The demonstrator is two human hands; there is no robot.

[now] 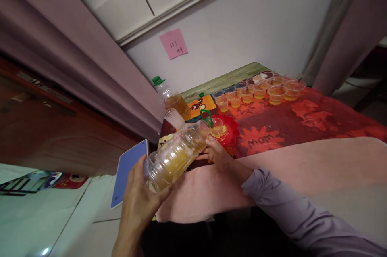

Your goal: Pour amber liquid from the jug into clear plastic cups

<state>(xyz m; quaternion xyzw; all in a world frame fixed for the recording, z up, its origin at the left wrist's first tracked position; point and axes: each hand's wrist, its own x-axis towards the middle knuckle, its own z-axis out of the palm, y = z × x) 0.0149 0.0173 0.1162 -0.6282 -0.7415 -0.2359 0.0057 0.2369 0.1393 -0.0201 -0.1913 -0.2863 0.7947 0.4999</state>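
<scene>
A large clear plastic bottle (pixel 178 156) with yellow liquid is tilted, its neck pointing up and right over a red scalloped plate (pixel 233 136). My left hand (pixel 136 192) is wrapped round the bottle's base. At the neck, my right hand (pixel 219 154) grips from below and the right side, its lower fingers partly stretched out. On the plate stands a clear plastic cup (pixel 217 123), close to the bottle's mouth, which is partly hidden. A green handle ring (pixel 207 117) shows at the bottle's neck. Behind the bottle lies a stack of clear cups (pixel 174 118).
A second bottle (pixel 178 103) with a green cap stands at the back left. Rows of filled cups (pixel 260 91) line the table's far side. A green bottle cap (pixel 201 95) lies nearby. A blue-topped stool (pixel 130 172) is left of the table, and a pink cloth (pixel 287 164) covers its front edge.
</scene>
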